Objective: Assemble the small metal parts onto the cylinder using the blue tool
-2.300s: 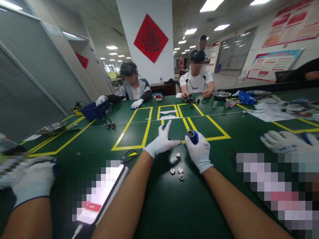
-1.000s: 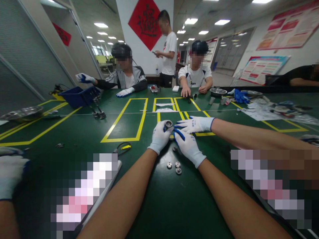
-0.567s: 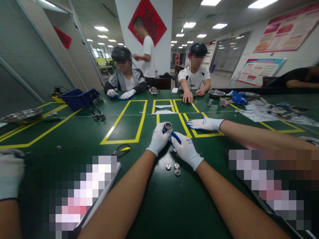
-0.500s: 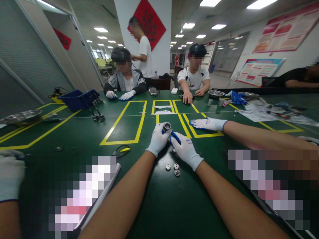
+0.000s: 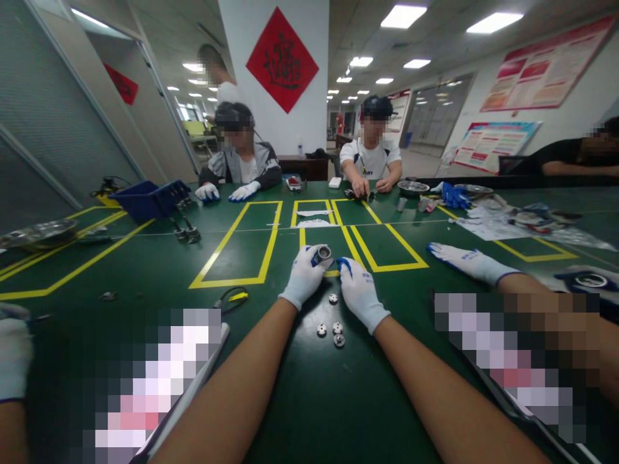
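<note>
My left hand, in a white glove with blue fingertips, is closed around a short metal cylinder whose hollow round end faces up toward me. Just to its right, my right hand wears the same kind of glove. Its fingers are curled together, apart from the cylinder, and whatever they may hold is hidden. One small round metal disc lies on the table between my wrists. Closer to me are several more such discs, each with holes or a raised centre.
Yellow tape marks boxes on the green table. Beside me, a co-worker's gloved hand lies at right, another at left. A blue bin stands far left; papers lie far right. Two people sit opposite.
My right hand has drawn away from the cylinder, leaving a gap. The co-worker's gloved hand at right has pulled back to the right. The standing person in the background has moved left.
</note>
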Motion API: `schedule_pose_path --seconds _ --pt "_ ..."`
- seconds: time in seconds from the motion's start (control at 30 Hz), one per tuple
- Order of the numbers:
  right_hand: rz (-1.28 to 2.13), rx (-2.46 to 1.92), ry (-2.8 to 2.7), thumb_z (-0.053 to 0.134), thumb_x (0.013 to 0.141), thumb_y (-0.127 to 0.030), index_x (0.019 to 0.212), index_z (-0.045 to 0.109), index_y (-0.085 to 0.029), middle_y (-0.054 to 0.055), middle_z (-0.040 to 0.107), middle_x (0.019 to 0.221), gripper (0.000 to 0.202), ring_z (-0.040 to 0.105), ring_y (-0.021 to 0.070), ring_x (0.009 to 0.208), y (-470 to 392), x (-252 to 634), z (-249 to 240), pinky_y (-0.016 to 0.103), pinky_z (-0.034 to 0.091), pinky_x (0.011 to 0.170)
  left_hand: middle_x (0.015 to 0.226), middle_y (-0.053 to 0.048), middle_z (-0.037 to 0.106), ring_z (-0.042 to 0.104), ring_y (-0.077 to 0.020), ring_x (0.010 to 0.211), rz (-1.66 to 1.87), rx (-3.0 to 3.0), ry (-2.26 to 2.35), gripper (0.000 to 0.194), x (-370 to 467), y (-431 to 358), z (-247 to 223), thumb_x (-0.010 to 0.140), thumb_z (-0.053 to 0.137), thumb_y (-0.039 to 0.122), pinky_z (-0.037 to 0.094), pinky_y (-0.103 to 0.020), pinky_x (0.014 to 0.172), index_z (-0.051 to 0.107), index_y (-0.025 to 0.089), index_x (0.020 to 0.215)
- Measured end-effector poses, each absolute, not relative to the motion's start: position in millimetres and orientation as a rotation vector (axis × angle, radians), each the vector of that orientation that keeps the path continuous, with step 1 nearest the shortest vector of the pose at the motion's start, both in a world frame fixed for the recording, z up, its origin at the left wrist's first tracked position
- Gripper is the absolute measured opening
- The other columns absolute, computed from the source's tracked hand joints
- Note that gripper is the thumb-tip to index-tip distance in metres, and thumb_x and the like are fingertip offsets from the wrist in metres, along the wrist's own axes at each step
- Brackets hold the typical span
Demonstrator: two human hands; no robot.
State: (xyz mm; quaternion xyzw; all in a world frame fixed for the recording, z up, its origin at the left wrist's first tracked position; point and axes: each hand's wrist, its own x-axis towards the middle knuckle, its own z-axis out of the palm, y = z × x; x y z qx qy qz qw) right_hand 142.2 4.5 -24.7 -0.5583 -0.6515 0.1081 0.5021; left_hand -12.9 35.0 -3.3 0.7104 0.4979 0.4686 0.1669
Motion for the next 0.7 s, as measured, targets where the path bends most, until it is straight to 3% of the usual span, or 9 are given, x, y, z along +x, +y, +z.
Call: schedule_pose_path --seconds 0.23,0.33,0.47,0.7 --pt "0.243 -1.323 -1.558 0.039 0.101 -0.037 0.111 0.071 -0.017 0.013 0.074 0.113 0.039 0.067 0.0257 0.107 1.0 149.4 -17.4 0.043 0.051 0.101 0.119 -0.006 0.073 0.068 -0.0217 0.110 1.267 1.943 1.276 0.037 -11.2 32.1 -2.9 0.088 0.068 0.032 0.053 -0.036 0.102 0.066 0.020 0.123" --pt "0.197 -1.274 -1.554 0.049 0.099 -0.037 0.112 0.071 -0.018 0.012 0.073 0.112 0.032 0.067 0.0246 0.107 -3.8 149.9 -12.3 0.041 0.051 0.101 0.119 -0.008 0.073 0.068 -0.0223 0.111 1.264 1.968 1.261 0.037 -11.9 33.0 -3.6 0.089 0.067 0.035 0.054 -0.036 0.102 0.066 0.020 0.123" --pt "0.104 -1.263 -1.562 0.063 0.092 -0.038 0.101 0.072 -0.018 0.009 0.073 0.099 0.024 0.068 0.0235 0.094 -11.4 146.2 -4.6 0.037 0.054 0.089 0.121 -0.010 0.071 0.066 -0.0232 0.113 1.301 2.056 1.274 0.036 -14.2 35.8 -6.4 0.090 0.067 0.034 0.052 -0.038 0.103 0.067 0.019 0.122" --pt "0.054 -1.261 -1.633 0.051 0.101 -0.035 0.098 0.075 -0.020 0.009 0.077 0.101 0.028 0.072 0.0225 0.095 -19.2 140.4 2.0 0.033 0.054 0.091 0.119 -0.008 0.071 0.066 -0.0236 0.113 1.305 2.074 1.242 0.033 -12.8 37.9 -11.9 0.088 0.069 0.025 0.053 -0.039 0.102 0.068 0.020 0.120"
